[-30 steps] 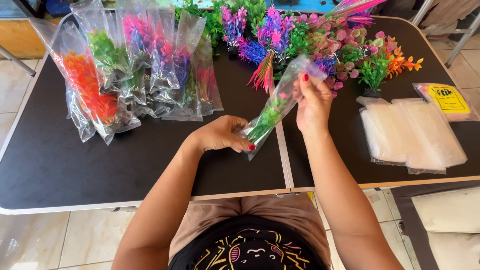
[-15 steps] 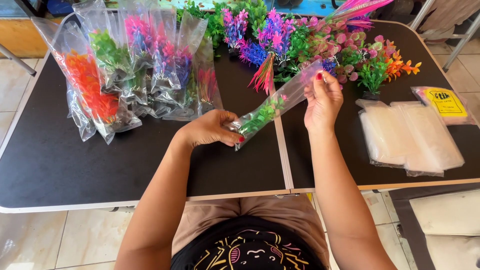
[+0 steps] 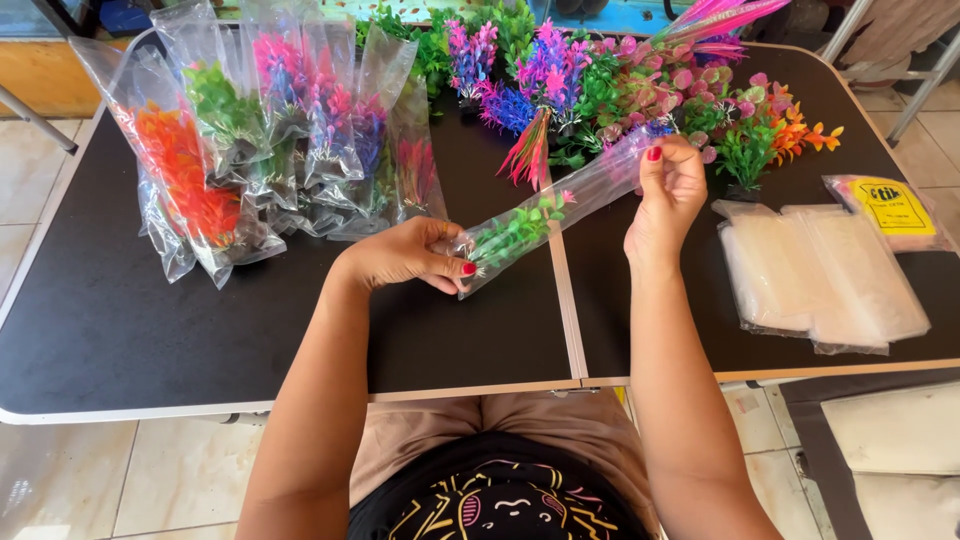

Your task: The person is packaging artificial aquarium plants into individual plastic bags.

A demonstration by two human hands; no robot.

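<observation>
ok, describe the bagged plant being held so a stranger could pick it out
On the black table, near its centre seam, both hands stretch one clear bag slantwise. The left hand pinches its lower end, the right hand its top. Only it is off the table, holding a green plant.

Left of the held bagged plant point(image 3: 545, 215), about six filled bags point(image 3: 270, 150) stand clustered; the exact count is hard to tell. Right of it lie two stacks of empty clear bags point(image 3: 820, 275) and one yellow-labelled packet point(image 3: 890, 210).

Shop packing table point(image 3: 150, 340): bagged plastic plants point(image 3: 250, 130), spare sleeves point(image 3: 820, 270).
</observation>
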